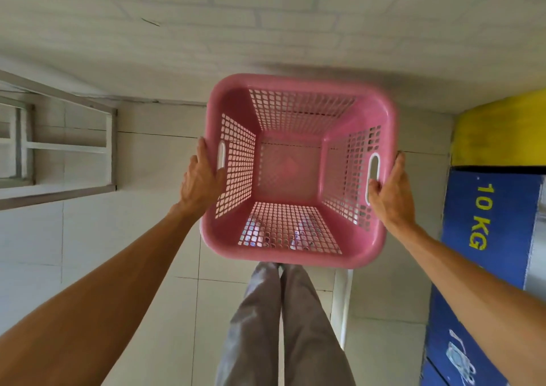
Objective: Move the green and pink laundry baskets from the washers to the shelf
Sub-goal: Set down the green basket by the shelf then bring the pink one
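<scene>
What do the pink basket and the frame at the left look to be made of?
Pink basket: moulded plastic, smooth and slightly glossy, judging by the one-piece rounded rim, the grid of holes and light glowing through the walls. Frame: probably metal with a pale painted or coated finish, going by its thin straight bars; blur leaves that open.

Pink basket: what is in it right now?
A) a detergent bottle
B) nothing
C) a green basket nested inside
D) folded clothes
B: the pink basket shows only its bare perforated bottom and walls, with floor tiles visible through the holes, while the left hand and right hand hold its two sides.
</scene>
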